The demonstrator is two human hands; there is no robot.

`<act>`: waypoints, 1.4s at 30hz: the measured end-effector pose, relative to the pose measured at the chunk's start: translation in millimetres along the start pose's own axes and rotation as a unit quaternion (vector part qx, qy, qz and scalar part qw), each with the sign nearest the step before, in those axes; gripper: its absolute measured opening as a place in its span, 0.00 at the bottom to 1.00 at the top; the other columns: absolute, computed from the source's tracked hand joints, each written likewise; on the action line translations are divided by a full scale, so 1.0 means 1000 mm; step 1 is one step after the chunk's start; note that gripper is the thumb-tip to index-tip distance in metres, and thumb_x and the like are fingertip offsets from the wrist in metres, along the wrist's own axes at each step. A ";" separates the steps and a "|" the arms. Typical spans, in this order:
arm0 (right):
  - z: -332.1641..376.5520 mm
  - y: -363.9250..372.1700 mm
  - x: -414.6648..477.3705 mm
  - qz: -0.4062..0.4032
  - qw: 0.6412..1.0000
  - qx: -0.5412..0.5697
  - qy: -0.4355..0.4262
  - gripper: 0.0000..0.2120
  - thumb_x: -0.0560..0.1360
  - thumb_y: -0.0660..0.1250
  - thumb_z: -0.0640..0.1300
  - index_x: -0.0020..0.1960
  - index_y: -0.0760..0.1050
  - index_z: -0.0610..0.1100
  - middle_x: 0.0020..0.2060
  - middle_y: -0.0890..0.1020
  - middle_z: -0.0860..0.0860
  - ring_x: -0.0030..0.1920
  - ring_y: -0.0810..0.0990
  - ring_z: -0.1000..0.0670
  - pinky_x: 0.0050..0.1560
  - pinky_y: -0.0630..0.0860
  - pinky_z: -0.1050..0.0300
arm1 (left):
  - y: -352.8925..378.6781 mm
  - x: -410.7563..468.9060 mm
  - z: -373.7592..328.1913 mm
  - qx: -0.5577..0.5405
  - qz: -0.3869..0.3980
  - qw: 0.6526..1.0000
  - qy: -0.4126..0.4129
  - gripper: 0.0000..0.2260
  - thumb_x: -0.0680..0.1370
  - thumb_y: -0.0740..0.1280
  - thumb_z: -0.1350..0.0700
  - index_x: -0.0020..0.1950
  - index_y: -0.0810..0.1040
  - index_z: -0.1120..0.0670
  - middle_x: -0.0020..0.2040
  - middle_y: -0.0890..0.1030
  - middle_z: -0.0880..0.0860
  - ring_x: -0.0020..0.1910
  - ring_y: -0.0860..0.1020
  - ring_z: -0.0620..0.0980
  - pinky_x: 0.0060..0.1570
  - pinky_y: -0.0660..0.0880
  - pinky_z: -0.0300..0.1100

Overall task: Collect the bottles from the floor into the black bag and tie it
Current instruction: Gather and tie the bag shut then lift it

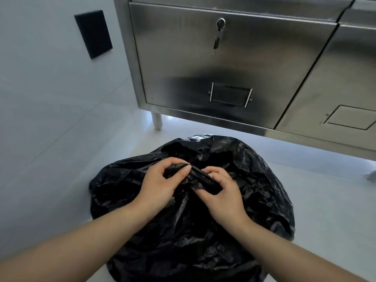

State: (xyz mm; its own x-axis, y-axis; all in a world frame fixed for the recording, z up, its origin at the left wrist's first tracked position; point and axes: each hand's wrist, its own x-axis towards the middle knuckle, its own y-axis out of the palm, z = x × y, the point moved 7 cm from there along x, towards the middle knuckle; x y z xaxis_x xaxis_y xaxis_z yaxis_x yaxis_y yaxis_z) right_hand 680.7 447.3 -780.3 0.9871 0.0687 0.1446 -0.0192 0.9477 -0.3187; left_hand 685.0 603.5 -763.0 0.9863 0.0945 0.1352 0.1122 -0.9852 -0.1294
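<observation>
A bulging black bag [254,200] sits on the pale floor in front of me, its plastic crumpled and glossy. The bag's mouth is gathered into a twisted strip [200,177] at the top centre. My left hand [160,184] pinches the left end of that strip between thumb and fingers. My right hand [220,195] grips the right end, fingers curled around it. Both hands are close together above the bag. No bottles are visible; whatever is inside the bag is hidden.
A stainless steel cabinet [234,64] on short legs stands just behind the bag, with a key hanging in its lock [220,24]. A white wall with a black plate [93,33] is on the left. Pale floor [325,200] extends to the right.
</observation>
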 end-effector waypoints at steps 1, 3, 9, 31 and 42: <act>0.000 -0.002 0.001 0.006 1.000 0.019 -0.003 0.10 0.67 0.74 0.36 0.39 0.79 0.50 0.43 0.82 0.56 0.46 0.79 0.60 0.48 0.70 0.72 | 0.001 -0.001 0.005 0.002 0.005 1.000 -0.003 0.07 0.73 0.70 0.58 0.40 0.82 0.46 0.39 0.84 0.42 0.41 0.80 0.37 0.43 0.72 0.26; 0.001 -0.005 0.001 0.030 0.999 0.023 -0.009 0.12 0.70 0.70 0.34 0.41 0.78 0.51 0.39 0.82 0.57 0.42 0.80 0.59 0.44 0.72 0.69 | 0.005 -0.004 0.017 -0.017 0.019 0.999 -0.027 0.07 0.74 0.69 0.60 0.40 0.81 0.48 0.38 0.83 0.43 0.39 0.79 0.38 0.42 0.72 0.28; -0.005 -0.015 -0.014 0.137 0.990 -0.005 0.009 0.14 0.74 0.59 0.40 0.55 0.70 0.56 0.48 0.79 0.63 0.49 0.77 0.59 0.48 0.71 0.69 | 0.035 -0.020 0.054 -0.060 0.092 0.981 -0.158 0.03 0.76 0.67 0.60 0.43 0.78 0.54 0.31 0.79 0.45 0.32 0.76 0.39 0.35 0.71 0.28; -0.046 -0.023 -0.044 0.269 0.958 -0.074 0.061 0.24 0.77 0.63 0.35 0.69 0.66 0.53 0.62 0.74 0.60 0.62 0.71 0.65 0.63 0.66 0.69 | 0.050 -0.042 0.092 -0.011 0.164 0.954 -0.250 0.02 0.77 0.65 0.59 0.45 0.76 0.53 0.36 0.77 0.48 0.34 0.76 0.38 0.32 0.74 0.32; -0.043 -0.047 -0.023 0.098 0.993 -0.038 0.062 0.14 0.77 0.65 0.42 0.61 0.73 0.55 0.57 0.78 0.60 0.56 0.74 0.68 0.53 0.67 0.76 | 0.007 0.013 0.066 0.282 0.163 0.943 0.060 0.04 0.73 0.71 0.55 0.46 0.80 0.49 0.46 0.81 0.46 0.47 0.78 0.42 0.52 0.73 0.38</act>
State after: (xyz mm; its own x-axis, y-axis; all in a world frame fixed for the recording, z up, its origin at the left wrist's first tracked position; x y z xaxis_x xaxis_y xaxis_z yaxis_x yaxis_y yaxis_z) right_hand 665.9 387.7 -809.4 0.9776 0.2064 -0.0415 -0.2056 0.8935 -0.3992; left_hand 706.2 607.6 -827.4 0.9625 -0.2503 0.1048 -0.1138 -0.7229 -0.6816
